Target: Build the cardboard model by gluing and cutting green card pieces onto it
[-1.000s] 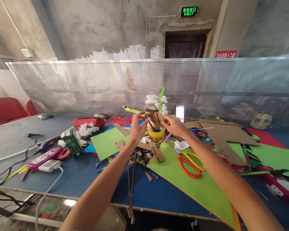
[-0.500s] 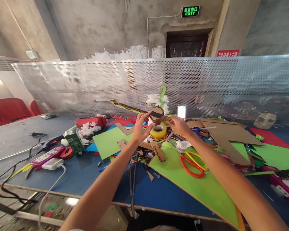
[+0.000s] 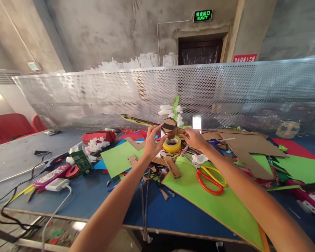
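Observation:
Between my hands is a cardboard model [image 3: 170, 126] with a dark band across it, held just above the cluttered table. My left hand [image 3: 152, 142] has its thumb and fingers closed on the model's left side. At the opposite side my right hand [image 3: 194, 138] pinches a part of the model, with its fingertips partly hidden. A long brown and green strip [image 3: 140, 120] sticks out to the left. Behind the model stand a curled green strip [image 3: 175, 105] and white tufts [image 3: 166, 109]. Right below lies a roll of yellow tape [image 3: 172, 145].
Scissors with red and yellow handles [image 3: 211, 182] lie on a green sheet [image 3: 225, 213]. Cardboard sheets [image 3: 252, 145] cover the right side. A green box [image 3: 81, 159], a white charger [image 3: 57, 184] and cables are at left. A perforated metal screen [image 3: 94, 94] borders the table's far edge.
The camera view has shifted slightly. Both hands keep their hold on the cardboard model, which has tilted a little; the long strip at its left has dipped slightly.

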Action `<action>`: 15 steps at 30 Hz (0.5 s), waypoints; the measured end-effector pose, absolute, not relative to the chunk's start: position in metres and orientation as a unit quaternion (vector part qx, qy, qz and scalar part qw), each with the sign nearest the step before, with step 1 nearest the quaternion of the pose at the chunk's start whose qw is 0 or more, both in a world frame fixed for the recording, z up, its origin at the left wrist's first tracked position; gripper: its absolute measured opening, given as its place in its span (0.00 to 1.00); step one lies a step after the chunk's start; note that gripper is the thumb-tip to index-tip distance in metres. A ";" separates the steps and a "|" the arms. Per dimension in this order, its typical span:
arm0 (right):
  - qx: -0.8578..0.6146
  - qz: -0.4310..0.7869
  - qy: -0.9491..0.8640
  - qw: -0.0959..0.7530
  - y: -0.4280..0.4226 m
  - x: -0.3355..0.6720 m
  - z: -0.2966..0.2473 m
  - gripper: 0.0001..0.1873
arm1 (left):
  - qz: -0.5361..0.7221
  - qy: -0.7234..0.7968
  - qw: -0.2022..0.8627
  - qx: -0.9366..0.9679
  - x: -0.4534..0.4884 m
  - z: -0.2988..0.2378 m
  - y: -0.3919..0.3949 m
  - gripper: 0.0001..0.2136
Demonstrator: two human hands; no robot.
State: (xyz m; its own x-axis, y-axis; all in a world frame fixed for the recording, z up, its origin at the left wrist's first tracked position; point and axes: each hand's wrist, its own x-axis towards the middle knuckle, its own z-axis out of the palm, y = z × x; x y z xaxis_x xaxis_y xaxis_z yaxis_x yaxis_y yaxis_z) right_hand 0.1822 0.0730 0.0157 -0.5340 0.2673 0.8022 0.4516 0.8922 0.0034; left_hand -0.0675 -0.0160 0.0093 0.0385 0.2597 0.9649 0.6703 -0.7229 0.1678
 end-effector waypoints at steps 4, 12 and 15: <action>-0.205 -0.097 -0.865 0.447 0.071 0.181 0.016 0.09 | -0.609 -0.334 0.168 -0.699 -0.068 0.006 -0.012 0.24; -0.227 -0.081 -0.869 0.433 0.068 0.182 0.022 0.10 | -0.607 -0.356 0.167 -0.691 -0.066 0.003 -0.011 0.30; -0.259 -0.026 -0.861 0.437 0.064 0.184 0.029 0.10 | -0.592 -0.357 0.178 -0.700 -0.069 0.007 -0.014 0.29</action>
